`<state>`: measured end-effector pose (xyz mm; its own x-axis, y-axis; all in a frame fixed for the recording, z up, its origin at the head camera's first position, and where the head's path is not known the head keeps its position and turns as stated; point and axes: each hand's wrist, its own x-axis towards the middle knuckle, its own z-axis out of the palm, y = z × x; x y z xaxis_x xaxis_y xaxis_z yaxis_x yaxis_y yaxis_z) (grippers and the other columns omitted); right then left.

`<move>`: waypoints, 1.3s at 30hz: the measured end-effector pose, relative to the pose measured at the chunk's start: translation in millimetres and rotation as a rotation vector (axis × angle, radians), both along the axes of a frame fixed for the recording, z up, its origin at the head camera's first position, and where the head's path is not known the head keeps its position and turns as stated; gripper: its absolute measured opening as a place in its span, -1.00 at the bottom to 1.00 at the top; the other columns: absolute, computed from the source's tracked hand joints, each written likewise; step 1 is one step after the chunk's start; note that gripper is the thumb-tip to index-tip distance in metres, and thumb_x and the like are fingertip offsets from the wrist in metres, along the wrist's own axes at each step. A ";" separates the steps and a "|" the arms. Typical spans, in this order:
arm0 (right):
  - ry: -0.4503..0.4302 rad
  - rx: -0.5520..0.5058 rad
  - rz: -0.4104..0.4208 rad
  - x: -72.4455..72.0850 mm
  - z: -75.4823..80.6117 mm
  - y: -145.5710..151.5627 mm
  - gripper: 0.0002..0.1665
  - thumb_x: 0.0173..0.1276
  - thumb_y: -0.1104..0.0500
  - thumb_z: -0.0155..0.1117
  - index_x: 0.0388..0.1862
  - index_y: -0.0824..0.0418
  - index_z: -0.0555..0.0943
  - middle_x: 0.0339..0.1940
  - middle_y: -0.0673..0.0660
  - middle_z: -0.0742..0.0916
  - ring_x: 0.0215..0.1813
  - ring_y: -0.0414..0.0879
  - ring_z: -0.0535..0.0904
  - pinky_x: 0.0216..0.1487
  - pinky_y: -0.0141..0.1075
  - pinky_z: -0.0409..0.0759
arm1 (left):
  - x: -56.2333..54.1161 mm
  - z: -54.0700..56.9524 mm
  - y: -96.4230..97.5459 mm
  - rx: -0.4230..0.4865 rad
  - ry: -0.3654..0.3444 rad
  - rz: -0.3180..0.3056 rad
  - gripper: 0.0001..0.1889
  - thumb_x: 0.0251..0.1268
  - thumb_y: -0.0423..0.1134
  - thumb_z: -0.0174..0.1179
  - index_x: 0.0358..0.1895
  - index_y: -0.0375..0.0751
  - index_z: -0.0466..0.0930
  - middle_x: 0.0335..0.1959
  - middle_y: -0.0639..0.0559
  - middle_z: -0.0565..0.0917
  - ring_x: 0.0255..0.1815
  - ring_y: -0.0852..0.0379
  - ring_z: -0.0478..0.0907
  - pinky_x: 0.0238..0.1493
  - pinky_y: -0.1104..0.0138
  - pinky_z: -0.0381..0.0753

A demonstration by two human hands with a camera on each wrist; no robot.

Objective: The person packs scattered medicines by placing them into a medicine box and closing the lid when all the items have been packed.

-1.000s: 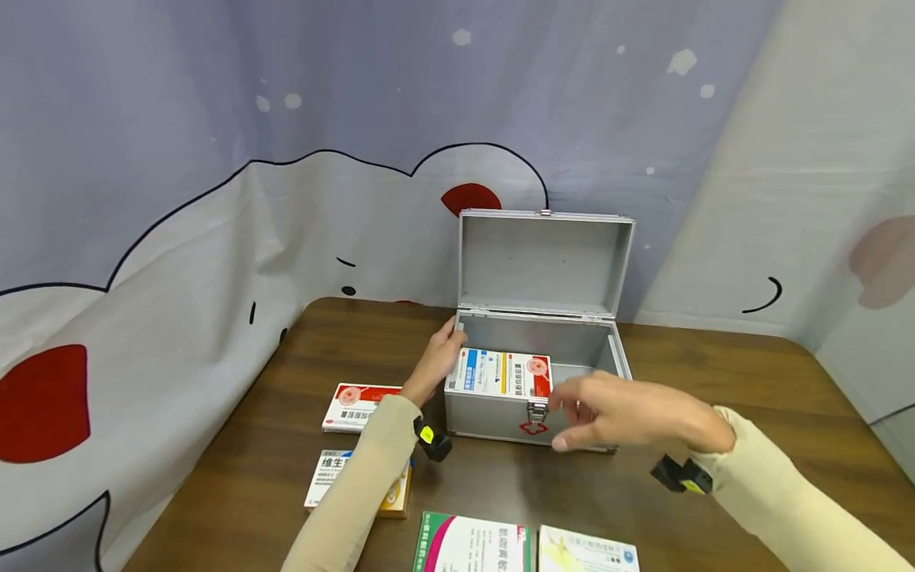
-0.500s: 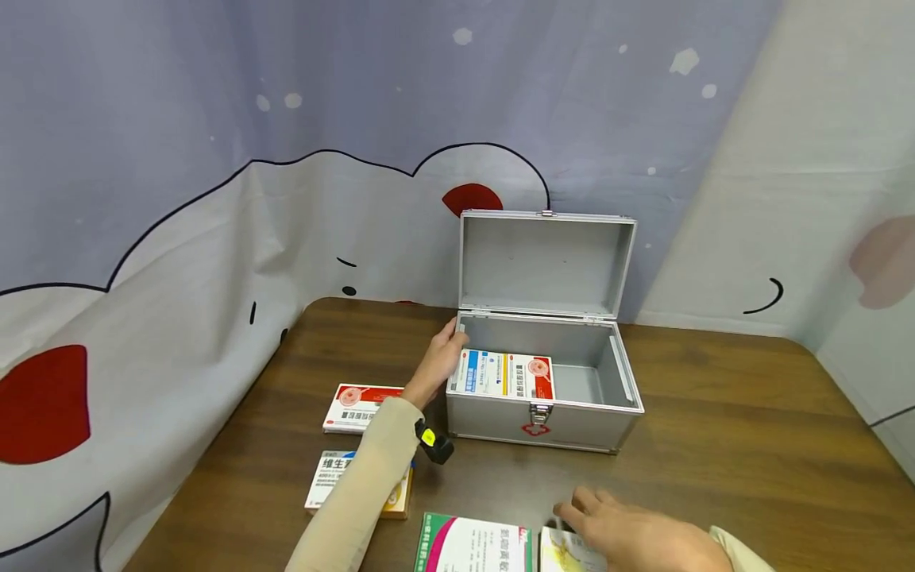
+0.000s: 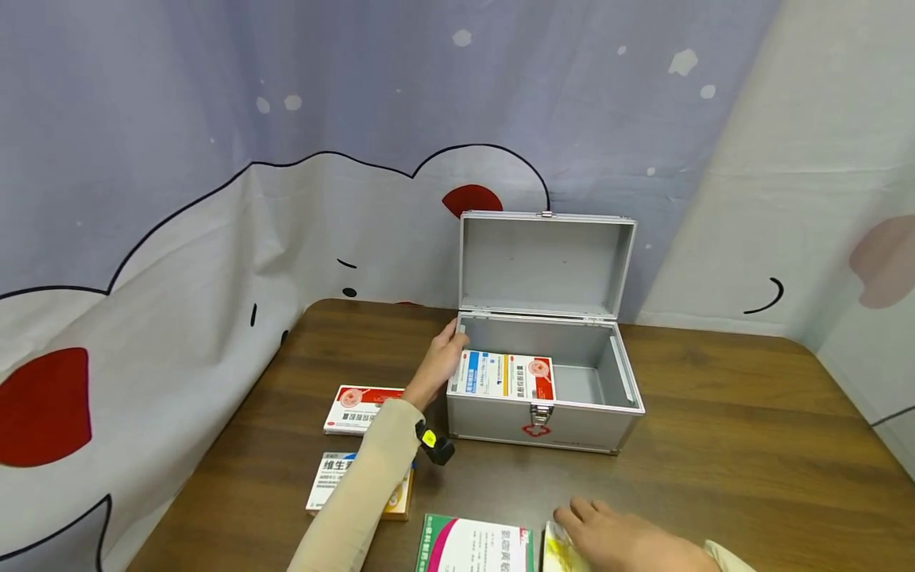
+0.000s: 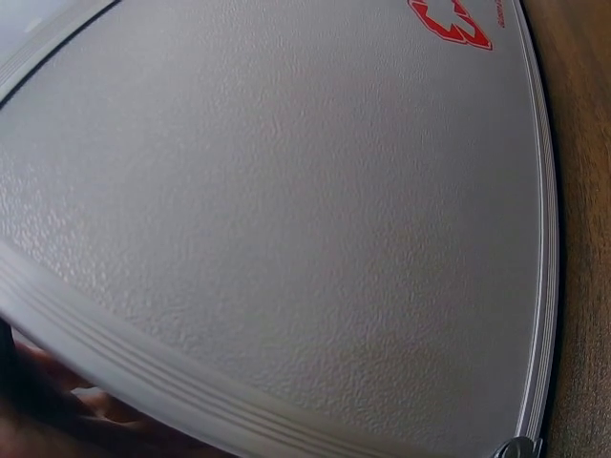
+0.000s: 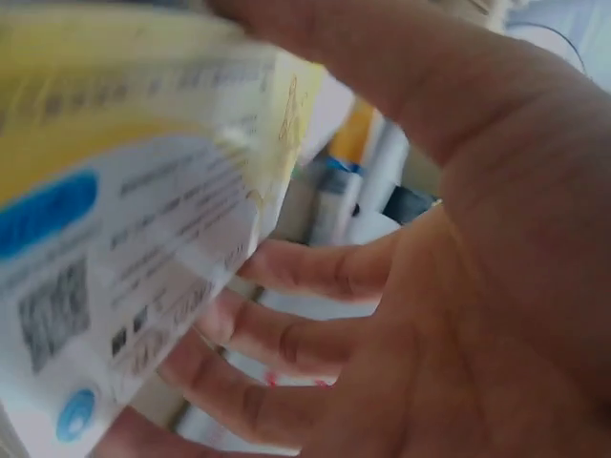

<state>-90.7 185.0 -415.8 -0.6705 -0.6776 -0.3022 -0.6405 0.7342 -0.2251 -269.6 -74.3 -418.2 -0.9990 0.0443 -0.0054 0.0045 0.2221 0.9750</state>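
Brown wood-grain table (image 3: pixel 736 421) with rounded corners before a wrinkled lavender-and-white cartoon-print cloth backdrop (image 3: pixel 386 87).

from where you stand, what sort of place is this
Probably an indoor tabletop workspace, perhaps screened off: a printed curtain behind a brown table, with an open metal case on it.

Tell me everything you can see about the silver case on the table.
The silver case looks metallic, with a textured front wall and ridged edge trim. It stands upright on the brown table, its hinged lid open at the back. A metal latch sits on the front, above a red cross emblem. Printed boxes lie in the left part; grey floor shows at the right. The left hand grips its left side.
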 end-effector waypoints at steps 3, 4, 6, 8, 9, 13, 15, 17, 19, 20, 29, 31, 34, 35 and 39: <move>0.041 -0.012 0.014 -1.4 24.3 0.9 -0.18 -0.14 -0.38 0.32 -0.01 0.05 0.34 -0.13 -0.01 0.50 -0.07 -0.03 0.47 -0.16 -0.07 0.53 | 0.3 0.4 0.4 0.008 0.013 0.002 -0.41 0.33 -0.20 -0.18 0.43 -0.16 0.03 0.40 -0.10 0.17 0.33 -0.04 0.17 0.36 0.06 0.04; 0.058 -0.015 0.011 -2.5 34.7 0.5 -0.16 -0.16 -0.36 0.36 0.02 0.07 0.35 -0.11 0.00 0.50 -0.05 -0.01 0.47 -0.15 -0.04 0.53 | 0.4 0.5 0.4 0.007 0.015 0.003 -0.41 0.32 -0.20 -0.18 0.43 -0.17 0.03 0.40 -0.10 0.17 0.32 -0.03 0.17 0.36 0.06 0.04; 0.114 -0.031 0.006 -5.8 55.8 -0.9 -0.12 -0.17 -0.31 0.39 0.08 0.10 0.37 -0.10 -0.01 0.50 -0.05 -0.03 0.47 -0.21 -0.04 0.53 | 0.7 0.6 0.5 0.005 0.016 0.005 -0.41 0.32 -0.19 -0.17 0.43 -0.16 0.03 0.40 -0.09 0.18 0.32 -0.03 0.18 0.36 0.07 0.04; 0.171 -0.044 -0.004 -12.8 76.7 -2.8 -0.09 -0.17 -0.29 0.41 0.12 0.15 0.38 -0.12 -0.02 0.49 -0.11 -0.09 0.47 -0.29 -0.11 0.53 | 0.7 0.6 0.7 0.002 0.012 0.005 -0.41 0.32 -0.19 -0.17 0.43 -0.15 0.03 0.40 -0.08 0.18 0.31 -0.02 0.19 0.36 0.07 0.05; 0.182 -0.058 -0.022 -17.8 86.7 -4.0 -0.07 -0.18 -0.30 0.41 0.11 0.16 0.39 -0.16 -0.03 0.48 -0.17 -0.12 0.47 -0.34 -0.15 0.51 | 0.7 0.6 0.8 0.000 0.009 0.004 -0.41 0.32 -0.18 -0.18 0.43 -0.14 0.03 0.40 -0.08 0.18 0.31 -0.02 0.19 0.36 0.07 0.05; 0.184 -0.080 -0.169 -49.9 119.8 -9.9 -0.10 -0.16 -0.32 0.39 0.05 0.23 0.44 -0.33 -0.03 0.47 -0.41 -0.20 0.41 -0.47 -0.31 0.43 | 0.5 0.3 0.7 0.008 0.017 0.002 -0.41 0.32 -0.19 -0.17 0.43 -0.16 0.03 0.40 -0.10 0.18 0.30 -0.03 0.19 0.36 0.07 0.05; 0.116 -0.096 -0.269 -71.0 130.7 -11.7 -0.17 -0.11 -0.26 0.40 -0.02 0.28 0.45 -0.42 0.01 0.50 -0.50 -0.20 0.44 -0.53 -0.34 0.44 | 0.3 0.0 0.8 0.011 0.021 -0.001 -0.41 0.32 -0.20 -0.17 0.43 -0.17 0.03 0.40 -0.11 0.18 0.31 -0.02 0.19 0.36 0.08 0.05; 0.053 -0.103 -0.342 -93.3 136.7 -13.0 -0.30 -0.05 -0.20 0.39 -0.14 0.30 0.47 -0.47 0.06 0.54 -0.54 -0.18 0.50 -0.55 -0.34 0.47 | 0.2 -0.1 0.9 0.008 0.022 -0.006 -0.41 0.32 -0.21 -0.17 0.43 -0.18 0.02 0.40 -0.10 0.17 0.32 -0.01 0.17 0.36 0.09 0.05; -0.013 -0.084 -0.398 -114.8 138.0 -14.2 -0.42 0.00 -0.18 0.37 -0.29 0.28 0.47 -0.52 0.09 0.57 -0.59 -0.16 0.53 -0.57 -0.34 0.49 | 0.3 -0.1 0.9 0.001 0.023 -0.010 -0.41 0.32 -0.21 -0.18 0.43 -0.17 0.02 0.40 -0.09 0.17 0.33 0.00 0.16 0.36 0.09 0.05; -0.037 -0.063 -0.416 -124.7 137.1 -15.0 -0.45 0.02 -0.18 0.36 -0.33 0.27 0.48 -0.54 0.10 0.58 -0.60 -0.15 0.54 -0.57 -0.33 0.49 | 0.1 -0.2 0.8 -0.002 0.023 -0.010 -0.41 0.32 -0.21 -0.18 0.43 -0.17 0.01 0.40 -0.08 0.16 0.34 0.01 0.16 0.36 0.10 0.05; -0.029 0.176 -0.486 -176.8 113.1 -25.4 -0.56 -0.02 -0.06 0.38 -0.36 0.24 0.49 -0.50 0.13 0.61 -0.45 -0.05 0.57 -0.43 -0.21 0.53 | 2.8 2.5 1.2 -0.015 0.040 -0.037 -0.41 0.34 -0.23 -0.20 0.43 -0.19 -0.02 0.42 -0.07 0.11 0.39 0.03 0.06 0.39 0.12 -0.03; 0.008 0.216 -0.489 -181.1 108.1 -28.9 -0.57 -0.08 -0.03 0.41 -0.38 0.24 0.52 -0.50 0.13 0.61 -0.43 -0.04 0.56 -0.38 -0.21 0.51 | 3.2 2.4 1.3 -0.026 0.044 -0.048 -0.42 0.35 -0.23 -0.20 0.43 -0.19 -0.03 0.43 -0.06 0.10 0.40 0.04 0.03 0.39 0.13 -0.04; 0.048 0.280 -0.513 -186.1 102.1 -37.6 -0.63 -0.16 0.02 0.41 -0.43 0.23 0.57 -0.50 0.13 0.61 -0.41 -0.03 0.55 -0.37 -0.19 0.52 | 2.6 1.9 1.4 -0.040 0.047 -0.053 -0.41 0.35 -0.23 -0.21 0.44 -0.19 -0.04 0.43 -0.04 0.08 0.41 0.06 0.01 0.39 0.14 -0.04; 0.060 0.301 -0.521 -187.5 100.1 -40.6 -0.66 -0.18 0.04 0.41 -0.46 0.22 0.58 -0.49 0.13 0.61 -0.41 -0.03 0.54 -0.37 -0.19 0.52 | 2.1 1.8 1.6 -0.042 0.045 -0.050 -0.41 0.35 -0.23 -0.21 0.44 -0.19 -0.04 0.44 -0.03 0.08 0.41 0.07 0.01 0.39 0.15 -0.04; 0.091 0.379 -0.527 -194.2 89.5 -47.4 -0.76 -0.21 0.07 0.41 -0.57 0.17 0.60 -0.52 0.11 0.62 -0.43 -0.05 0.53 -0.42 -0.22 0.51 | 1.2 2.8 3.1 -0.052 0.043 -0.052 -0.41 0.35 -0.21 -0.21 0.44 -0.19 -0.04 0.44 -0.03 0.07 0.41 0.06 0.01 0.39 0.14 -0.04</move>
